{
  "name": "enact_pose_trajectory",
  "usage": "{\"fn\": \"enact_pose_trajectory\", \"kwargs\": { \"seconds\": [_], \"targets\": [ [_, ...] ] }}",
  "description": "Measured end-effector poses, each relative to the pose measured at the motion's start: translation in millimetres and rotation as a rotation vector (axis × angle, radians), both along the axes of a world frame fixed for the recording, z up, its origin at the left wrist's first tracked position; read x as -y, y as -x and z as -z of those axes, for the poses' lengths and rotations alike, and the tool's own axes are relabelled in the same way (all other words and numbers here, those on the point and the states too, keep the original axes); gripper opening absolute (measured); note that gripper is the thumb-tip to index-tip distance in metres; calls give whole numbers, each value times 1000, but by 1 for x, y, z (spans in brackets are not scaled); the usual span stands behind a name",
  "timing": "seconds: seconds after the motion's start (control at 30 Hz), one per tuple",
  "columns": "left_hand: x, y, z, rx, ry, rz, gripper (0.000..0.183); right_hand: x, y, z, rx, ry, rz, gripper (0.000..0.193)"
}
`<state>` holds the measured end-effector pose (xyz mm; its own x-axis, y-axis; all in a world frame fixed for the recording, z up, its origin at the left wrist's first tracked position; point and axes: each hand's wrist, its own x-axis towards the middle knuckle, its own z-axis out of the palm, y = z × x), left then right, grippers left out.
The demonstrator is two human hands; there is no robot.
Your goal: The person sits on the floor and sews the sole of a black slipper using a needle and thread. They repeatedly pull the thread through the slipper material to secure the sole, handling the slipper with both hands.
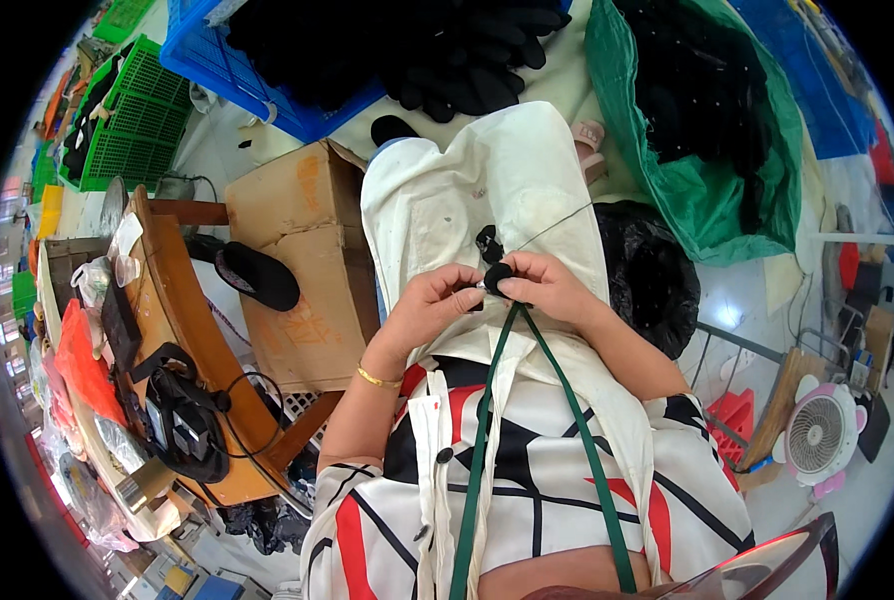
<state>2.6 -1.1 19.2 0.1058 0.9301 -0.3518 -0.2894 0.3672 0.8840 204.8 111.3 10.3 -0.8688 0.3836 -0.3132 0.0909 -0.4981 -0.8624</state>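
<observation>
Above my lap, on a white apron, my two hands meet around a small black piece of soft material. My left hand pinches its left side, where a small shiny bit shows between the fingertips; its kind I cannot make out. On the other side my right hand grips the piece between thumb and forefinger. Another crumpled black scrap lies just beyond the fingers. A thin dark thread runs from near my right hand toward the upper right. Green straps hang down from my hands' level.
A blue crate heaped with black rounded pieces stands ahead. At right are a green sack of black material and a black plastic bag. Left are a cardboard box, a black slipper-like thing and a wooden table. A fan stands right.
</observation>
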Motion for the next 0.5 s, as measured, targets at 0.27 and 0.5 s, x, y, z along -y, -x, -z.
{"fn": "enact_pose_trajectory", "kwargs": {
  "seconds": [0.27,0.5],
  "targets": [
    [11,-2,-20,125,46,-7,16,-5,-5,-1,-44,-1,-227,16],
    [2,4,-22,-600,-265,-54,15,-27,-7,-12,61,-259,192,15]
  ]
}}
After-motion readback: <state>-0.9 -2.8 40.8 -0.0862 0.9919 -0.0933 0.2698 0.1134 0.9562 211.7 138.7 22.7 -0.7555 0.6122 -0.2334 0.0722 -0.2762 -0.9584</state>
